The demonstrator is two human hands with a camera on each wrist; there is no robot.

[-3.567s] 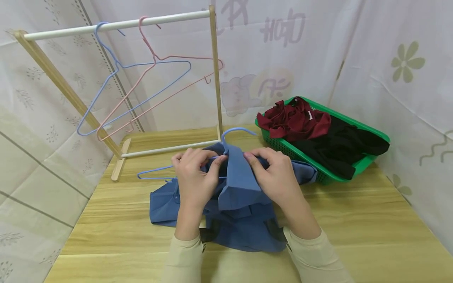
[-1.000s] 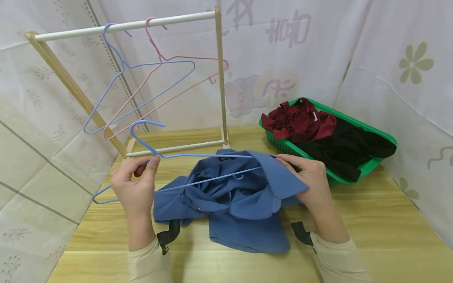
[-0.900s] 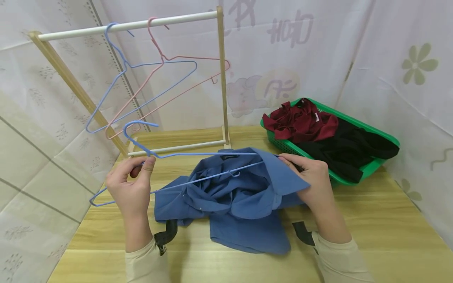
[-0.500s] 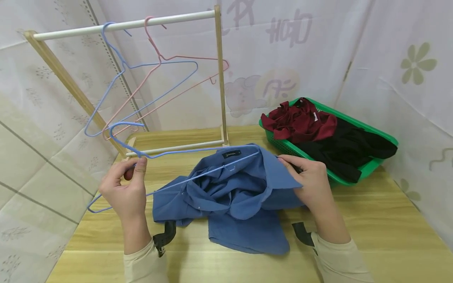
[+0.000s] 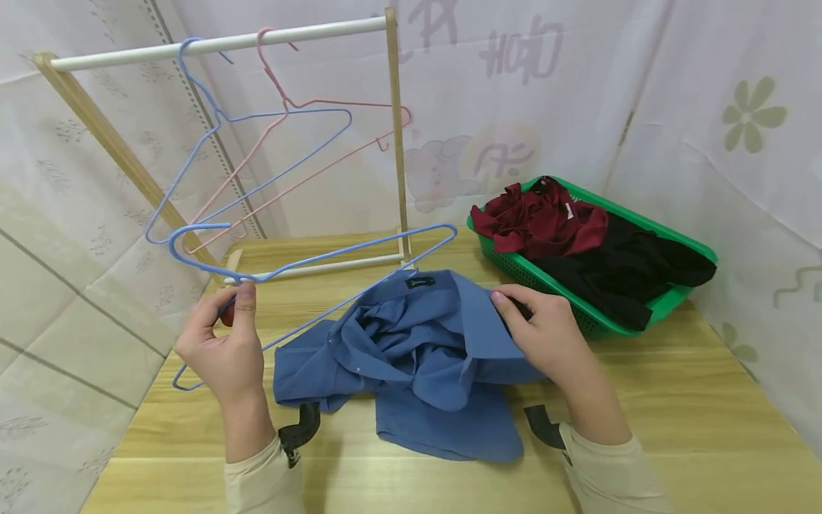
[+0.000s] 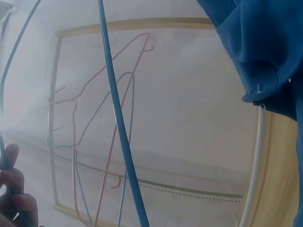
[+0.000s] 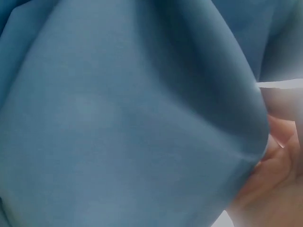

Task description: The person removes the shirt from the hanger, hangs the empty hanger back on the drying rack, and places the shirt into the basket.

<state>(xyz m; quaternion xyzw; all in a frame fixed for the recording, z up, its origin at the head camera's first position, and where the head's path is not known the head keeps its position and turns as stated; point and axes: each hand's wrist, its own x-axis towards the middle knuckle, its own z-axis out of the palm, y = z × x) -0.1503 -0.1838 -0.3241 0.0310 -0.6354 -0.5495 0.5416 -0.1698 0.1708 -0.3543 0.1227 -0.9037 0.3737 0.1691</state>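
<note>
My left hand (image 5: 225, 350) pinches a blue wire hanger (image 5: 340, 250) just below its hook, between thumb and curled fingers. The hanger slants above a blue collared shirt (image 5: 443, 425), its right end up behind the collar and apart from it. My right hand (image 5: 542, 325) pinches the right side of the shirt's collar, thumb on top. The shirt lies bunched on the table, neck opening up, with a dark label inside. In the left wrist view the hanger's wire (image 6: 117, 109) crosses the picture. Shirt cloth (image 7: 132, 118) fills most of the right wrist view, hiding the right fingertips.
A wooden rack (image 5: 394, 143) with a white top rail stands at the back left. Another blue hanger (image 5: 282, 169) and a pink hanger (image 5: 334, 103) hang from it. A green basket (image 5: 696, 250) at the back right holds dark red and black garments.
The left hand has taken the hanger from the neck opening, leftward and then up, so its right end is now outside the collar. The right hand keeps holding the collar.
</note>
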